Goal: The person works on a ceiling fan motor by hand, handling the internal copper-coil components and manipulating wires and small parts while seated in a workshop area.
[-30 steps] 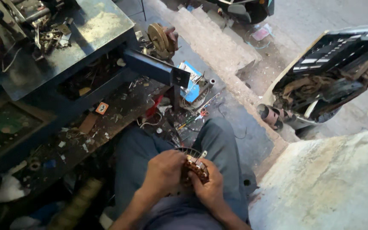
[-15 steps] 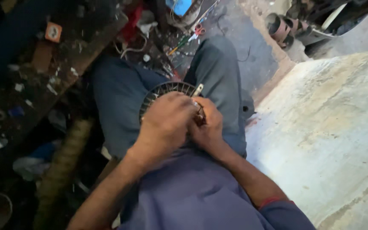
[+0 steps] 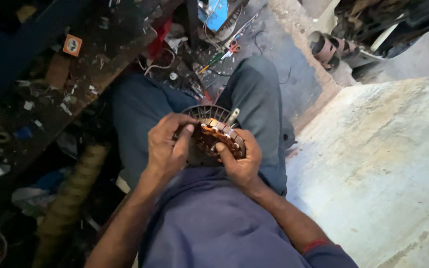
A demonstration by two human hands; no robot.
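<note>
Copper windings glint on a round motor stator (image 3: 214, 139), a ring of stacked metal plates with orange-brown coils and pale insulating strips, held over the lap of a person seated in dark blue trousers. Beneath it sits a dark ribbed round housing (image 3: 209, 113), only its upper arc showing, and a short metal shaft (image 3: 233, 116) pokes up at its rim. The left hand (image 3: 167, 146) curls over the stator's left side, fingertips pressed on the coils; the right hand (image 3: 239, 161) cups its lower right edge with the thumb on top, so each grip is clenched on the stator. To the left runs a grimy dark tabletop (image 3: 50, 99) strewn with scraps and a small orange-and-white square part (image 3: 72, 45). Red-handled scissors (image 3: 232, 48) lie on the floor beyond the knees, beside a rough concrete slab (image 3: 383, 164). Compared with half a second before, the left hand has slid aside and uncovered the windings. Clutter in the lower left corner is too dark to make out.
</note>
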